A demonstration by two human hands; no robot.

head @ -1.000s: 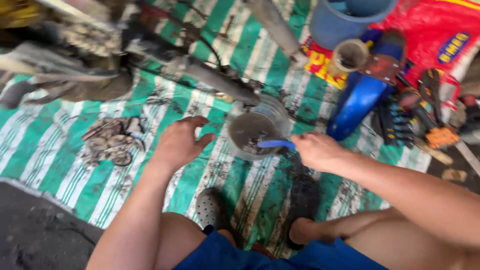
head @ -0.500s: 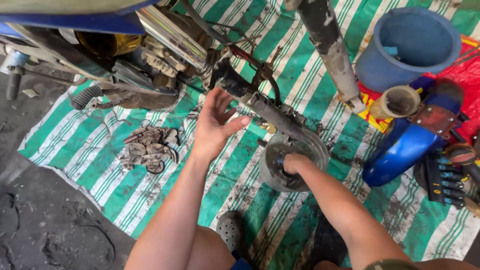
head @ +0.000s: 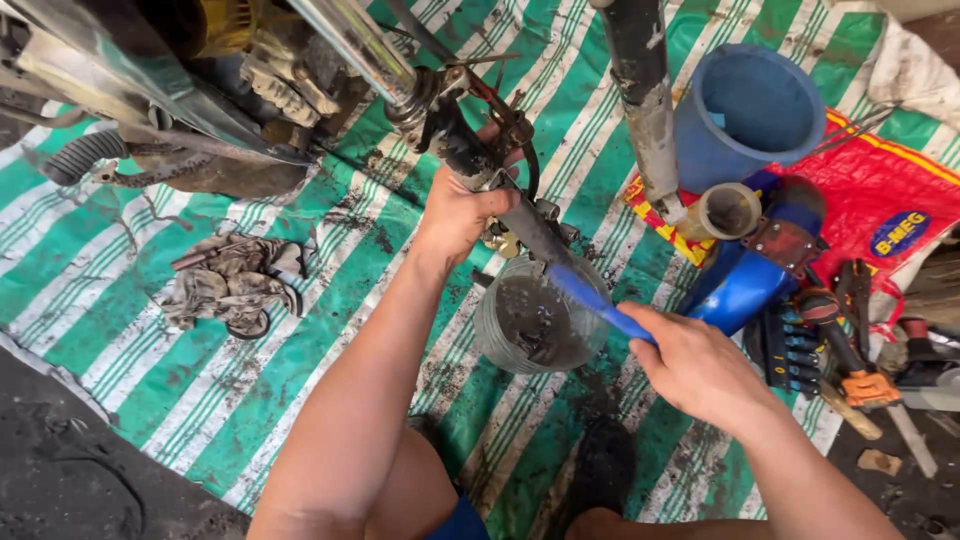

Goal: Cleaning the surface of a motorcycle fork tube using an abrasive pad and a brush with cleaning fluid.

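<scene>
Head view: left hand [head: 462, 215] wraps the greasy black metal motorcycle arm [head: 480, 170], apparently steadying it. Right hand [head: 700, 365] is closed on a blue-handled brush [head: 590, 297], tip reaching up that arm. Clear plastic tub of dark liquid [head: 535, 322] sits directly beneath, mid green-striped tarp [head: 330, 300], likely catching drips.

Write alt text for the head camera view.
A person's left hand grips a greasy motorcycle part while the right hand holds a blue-handled brush over a clear container, on a green striped mat.
</scene>
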